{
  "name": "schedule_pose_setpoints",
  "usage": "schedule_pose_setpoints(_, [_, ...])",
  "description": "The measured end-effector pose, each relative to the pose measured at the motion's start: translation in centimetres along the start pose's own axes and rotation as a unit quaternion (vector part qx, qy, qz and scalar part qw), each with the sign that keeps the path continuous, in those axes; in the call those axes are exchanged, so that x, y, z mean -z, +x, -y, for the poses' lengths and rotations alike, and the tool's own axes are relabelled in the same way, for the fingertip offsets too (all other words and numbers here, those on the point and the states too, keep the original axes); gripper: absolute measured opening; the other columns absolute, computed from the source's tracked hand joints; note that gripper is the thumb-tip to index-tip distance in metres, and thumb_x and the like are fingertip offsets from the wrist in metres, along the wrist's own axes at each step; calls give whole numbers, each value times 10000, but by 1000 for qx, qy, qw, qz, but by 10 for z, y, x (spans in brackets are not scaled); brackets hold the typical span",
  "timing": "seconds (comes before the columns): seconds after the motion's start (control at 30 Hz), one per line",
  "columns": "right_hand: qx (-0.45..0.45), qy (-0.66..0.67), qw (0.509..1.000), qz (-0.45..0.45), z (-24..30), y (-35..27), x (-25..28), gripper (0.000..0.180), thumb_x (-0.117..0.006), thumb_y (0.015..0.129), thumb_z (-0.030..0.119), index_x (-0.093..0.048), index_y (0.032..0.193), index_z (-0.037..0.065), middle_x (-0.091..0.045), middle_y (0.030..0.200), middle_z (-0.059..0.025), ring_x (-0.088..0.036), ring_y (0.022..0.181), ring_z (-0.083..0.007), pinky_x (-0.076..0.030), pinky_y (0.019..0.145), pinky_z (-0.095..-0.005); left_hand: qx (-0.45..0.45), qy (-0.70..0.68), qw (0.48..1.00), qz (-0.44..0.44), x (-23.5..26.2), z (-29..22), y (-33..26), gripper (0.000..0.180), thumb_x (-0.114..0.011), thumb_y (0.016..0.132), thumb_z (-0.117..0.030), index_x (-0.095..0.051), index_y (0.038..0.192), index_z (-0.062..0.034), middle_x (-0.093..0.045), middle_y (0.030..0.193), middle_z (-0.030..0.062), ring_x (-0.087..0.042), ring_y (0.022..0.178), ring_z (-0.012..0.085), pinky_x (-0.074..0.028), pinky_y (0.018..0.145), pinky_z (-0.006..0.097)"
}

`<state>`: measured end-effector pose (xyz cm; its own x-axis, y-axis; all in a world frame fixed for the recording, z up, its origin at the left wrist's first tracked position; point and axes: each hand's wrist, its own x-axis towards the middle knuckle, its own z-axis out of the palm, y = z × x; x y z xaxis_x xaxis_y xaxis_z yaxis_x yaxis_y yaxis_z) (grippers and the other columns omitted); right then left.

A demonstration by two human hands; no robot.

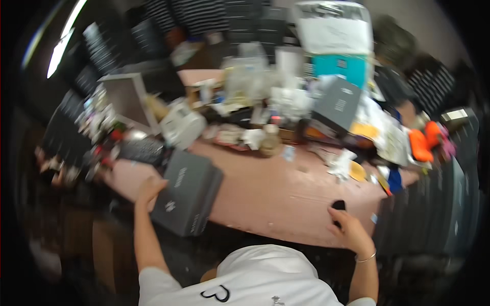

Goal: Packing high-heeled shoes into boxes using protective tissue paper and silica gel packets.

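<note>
The left hand point(149, 189) grips the grey box point(186, 191) by its left edge, at the counter's point(270, 194) near left side. The right hand point(349, 229) pinches a small black object point(338, 205) at the counter's near edge.

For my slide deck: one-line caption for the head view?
Left hand grips grey box; right hand touches small black object.
</note>
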<state>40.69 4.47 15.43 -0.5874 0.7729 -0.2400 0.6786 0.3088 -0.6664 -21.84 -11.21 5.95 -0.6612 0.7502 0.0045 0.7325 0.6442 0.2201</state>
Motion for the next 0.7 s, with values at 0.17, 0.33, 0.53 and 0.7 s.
schedule_pose_setpoints(0.17, [-20,423,874,238,38,102,-187,647,-605,924,279,-308,1453,53,-478,1338,-145,-506,1159,-258,-466,900,-360,152,-470,837,235,-10,-15,-64,590,-718,829,-300,-513,1252,56,-651,1032,113,-637,903,193,-523,780,313])
schedule_pose_setpoints(0.33, [62,299,945,114,13,116,-271,656,-629,906,291,-332,1400,-22,-535,1243,-168,-526,1067,-191,-416,943,-311,48,-524,822,218,-81,-99,-138,603,-777,750,-322,-573,1166,63,-650,1071,148,-615,955,203,-504,804,331])
schedule_pose_setpoints(0.53, [-251,373,884,131,-124,51,-220,330,-630,903,228,-508,1113,6,-560,938,-75,-577,797,-198,-516,625,-371,76,-418,853,302,-194,-211,-204,629,-768,748,-386,-575,1156,52,-641,1070,201,-625,968,269,-488,836,352])
schedule_pose_setpoints(0.7, [-256,524,810,54,-112,45,-170,388,-615,911,225,-497,1139,-66,-589,1052,-151,-600,959,-292,-515,784,-474,200,-644,614,409,-169,-262,-178,687,-764,765,-414,-528,1199,65,-591,1162,191,-559,1092,266,-448,911,350])
